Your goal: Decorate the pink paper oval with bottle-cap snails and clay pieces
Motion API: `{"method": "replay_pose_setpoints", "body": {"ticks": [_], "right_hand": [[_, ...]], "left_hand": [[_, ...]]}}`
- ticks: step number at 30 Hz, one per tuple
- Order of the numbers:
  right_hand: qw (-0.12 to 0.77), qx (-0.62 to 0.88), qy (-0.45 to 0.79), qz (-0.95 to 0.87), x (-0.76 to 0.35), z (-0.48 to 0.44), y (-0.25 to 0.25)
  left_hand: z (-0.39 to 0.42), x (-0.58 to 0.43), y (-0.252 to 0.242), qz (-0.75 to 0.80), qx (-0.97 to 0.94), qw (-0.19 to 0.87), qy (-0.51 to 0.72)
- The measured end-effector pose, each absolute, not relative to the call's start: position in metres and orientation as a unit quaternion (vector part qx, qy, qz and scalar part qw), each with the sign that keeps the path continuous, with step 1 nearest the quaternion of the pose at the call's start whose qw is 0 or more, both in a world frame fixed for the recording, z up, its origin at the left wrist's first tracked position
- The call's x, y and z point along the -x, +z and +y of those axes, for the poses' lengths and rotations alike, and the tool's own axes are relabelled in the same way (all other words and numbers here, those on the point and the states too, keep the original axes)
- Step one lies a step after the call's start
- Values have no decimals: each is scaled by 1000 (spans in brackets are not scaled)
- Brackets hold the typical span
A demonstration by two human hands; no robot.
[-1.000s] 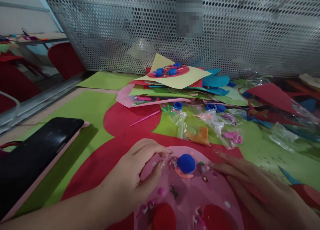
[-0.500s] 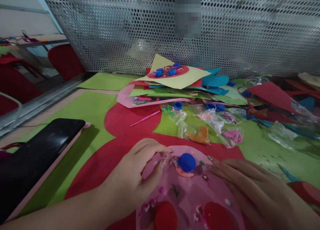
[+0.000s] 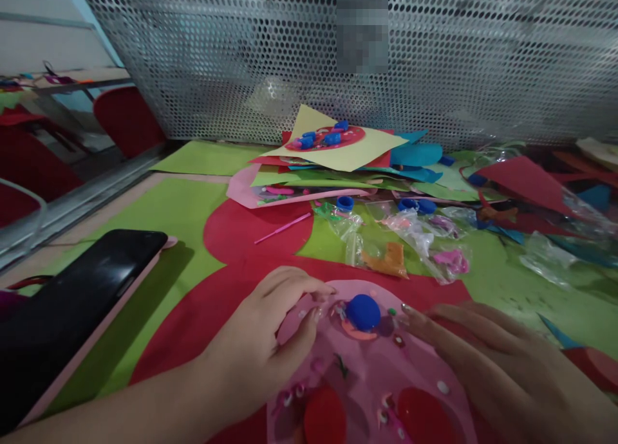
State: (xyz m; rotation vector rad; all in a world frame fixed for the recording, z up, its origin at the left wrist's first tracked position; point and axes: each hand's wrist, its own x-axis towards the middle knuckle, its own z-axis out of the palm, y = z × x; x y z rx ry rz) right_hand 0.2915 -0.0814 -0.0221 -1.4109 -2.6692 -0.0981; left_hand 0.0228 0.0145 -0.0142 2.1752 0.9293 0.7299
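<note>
A pink craft sheet lies in front of me on red and green paper. On it sit a blue ball of clay, small clay bits and two red discs. My left hand rests on the sheet's left edge, fingers curled and fingertips pressing near the blue ball. My right hand lies flat on the sheet's right side, fingers stretched toward the ball, holding nothing.
A black phone in a pink case lies at the left. Clear plastic bags with clay, blue caps and a pink stick lie beyond the sheet. A stack of coloured paper sits against a perforated metal screen.
My right hand has slid left across the pink sheet, its fingertips now close to the blue ball. The left hand has barely moved.
</note>
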Motion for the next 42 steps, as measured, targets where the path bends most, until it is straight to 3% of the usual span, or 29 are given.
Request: {"method": "replay_pose_setpoints", "body": {"ticks": [19,28,35,42], "right_hand": [[34,379,-188,-906,-289,-73,-13],[46,380,-204,-901,-292,-72,-13],[156,469,-147,-857,-293,-72,-13],[118,429,-148,-883,-294,-72,-14]], "left_hand": [[16,-23,-15,345,-833,327,281],[15,-22,-15,348,-838,314,280],[15,-22,-13,352,-839,312,273],[16,-22,-14,356,-841,306,271]]}}
